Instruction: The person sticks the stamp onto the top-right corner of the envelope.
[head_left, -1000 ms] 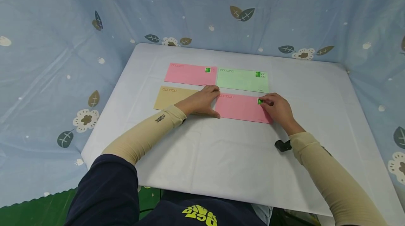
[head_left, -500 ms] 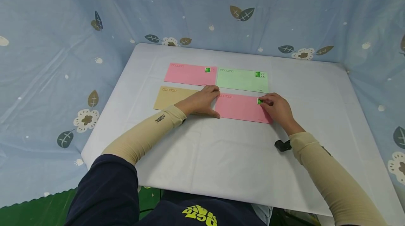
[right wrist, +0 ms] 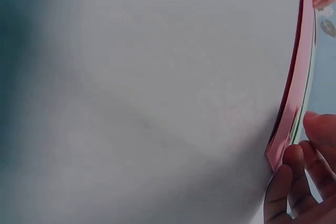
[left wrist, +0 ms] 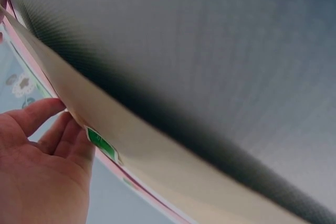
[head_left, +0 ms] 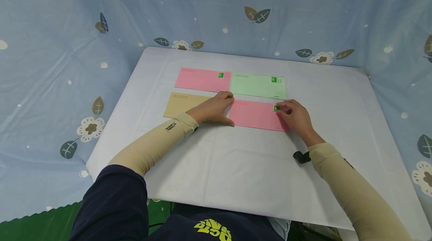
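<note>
My left hand (head_left: 216, 108) rests across the right end of a beige envelope (head_left: 185, 104), thumb spread, fingertips at the left edge of the near pink envelope (head_left: 253, 115). In the left wrist view, a green stamp (left wrist: 102, 142) shows on the beige envelope beside the fingers. My right hand (head_left: 297, 117) pinches the edge of a green postage stamp (head_left: 276, 108) with thumb and forefinger, at the near pink envelope's upper right corner. The right wrist view shows the fingertips close by that pink envelope's (right wrist: 294, 93) end, with the stamp's face hidden.
Behind lie another pink envelope (head_left: 202, 80) and a light green envelope (head_left: 258, 85), each bearing a green stamp. All lie flat on a white table (head_left: 236, 173). A black device (head_left: 301, 157) sits at the right wrist. Patterned blue cloth (head_left: 216, 8) stands around the table's back and sides.
The right fingertips have drawn slightly back from the stamp, leaving more of its face in view. The left hand and envelopes have stayed put.
</note>
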`<state>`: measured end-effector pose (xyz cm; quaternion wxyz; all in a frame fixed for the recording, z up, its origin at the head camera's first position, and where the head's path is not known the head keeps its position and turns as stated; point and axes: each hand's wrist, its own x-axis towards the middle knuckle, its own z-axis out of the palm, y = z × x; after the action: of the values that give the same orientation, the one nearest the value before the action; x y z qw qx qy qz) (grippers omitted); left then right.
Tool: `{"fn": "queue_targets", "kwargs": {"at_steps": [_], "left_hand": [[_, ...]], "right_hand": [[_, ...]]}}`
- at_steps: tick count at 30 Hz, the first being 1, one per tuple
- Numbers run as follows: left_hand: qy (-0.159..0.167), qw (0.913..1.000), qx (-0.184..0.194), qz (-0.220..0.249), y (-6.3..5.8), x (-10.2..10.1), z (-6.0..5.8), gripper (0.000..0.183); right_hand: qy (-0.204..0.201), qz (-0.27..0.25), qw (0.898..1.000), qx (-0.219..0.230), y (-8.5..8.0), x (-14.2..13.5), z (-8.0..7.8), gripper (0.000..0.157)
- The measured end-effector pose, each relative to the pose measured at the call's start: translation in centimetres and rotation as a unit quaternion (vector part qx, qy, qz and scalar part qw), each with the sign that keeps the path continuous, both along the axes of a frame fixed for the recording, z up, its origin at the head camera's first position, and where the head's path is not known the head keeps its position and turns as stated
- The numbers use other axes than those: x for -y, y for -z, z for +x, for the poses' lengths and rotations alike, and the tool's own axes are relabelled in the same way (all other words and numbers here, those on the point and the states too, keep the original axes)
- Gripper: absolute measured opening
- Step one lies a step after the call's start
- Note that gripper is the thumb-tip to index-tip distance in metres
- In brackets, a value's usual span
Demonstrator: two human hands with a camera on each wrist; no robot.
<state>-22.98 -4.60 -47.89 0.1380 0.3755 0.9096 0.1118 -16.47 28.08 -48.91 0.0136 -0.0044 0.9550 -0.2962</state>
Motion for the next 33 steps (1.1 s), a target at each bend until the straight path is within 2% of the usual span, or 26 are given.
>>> {"fn": "queue_targets", "kwargs": {"at_steps": [10,19,33], "left_hand": [[0.002,1.0,0.005,-0.003,0.2,0.2,-0.2,0.107],[0.002,1.0,0.003,-0.001,0.2,0.0,-0.2,0.107],[-0.005,0.9998,0.018,0.007,-0.2,0.0,0.1,0.106]], "right_hand": [[-0.015,0.032,0.999,0.014,-0.3,0.7,1.2,0.039],[-0.041,0.046,0.998,-0.001,-0.4,0.5,1.3,0.04],[-0.047,0.046,0.998,-0.016,-0.2,0.4,1.2,0.04]]}}
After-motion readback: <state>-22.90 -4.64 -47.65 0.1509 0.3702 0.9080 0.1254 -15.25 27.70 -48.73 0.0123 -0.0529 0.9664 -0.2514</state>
